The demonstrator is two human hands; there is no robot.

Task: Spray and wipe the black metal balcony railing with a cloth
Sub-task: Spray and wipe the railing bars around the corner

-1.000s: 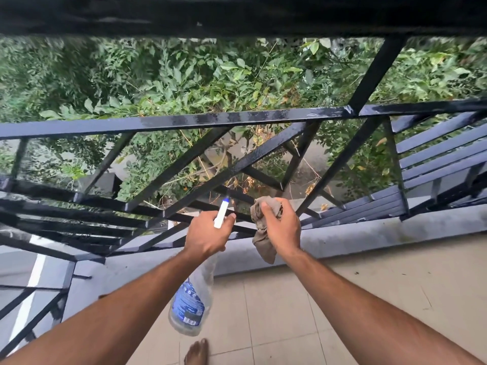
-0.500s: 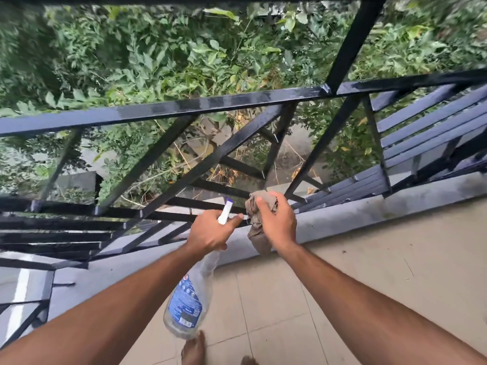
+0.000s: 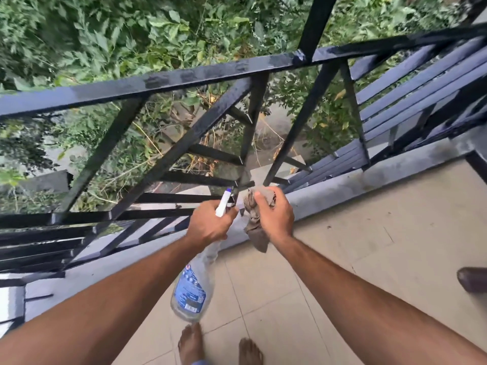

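Left hand [image 3: 210,225] wrapped round spray bottle [image 3: 192,285] neck; right hand [image 3: 274,214] bunches cloth [image 3: 257,237] at a low railing [image 3: 184,76] joint by the floor edge. Top rail looks wet, likely done. Lower bars probably left.

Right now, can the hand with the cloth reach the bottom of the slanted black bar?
Probably yes. The right hand with the cloth is close beside the foot of the slanted bar, and nothing sits between them. The left hand and spray bottle are off to the side.
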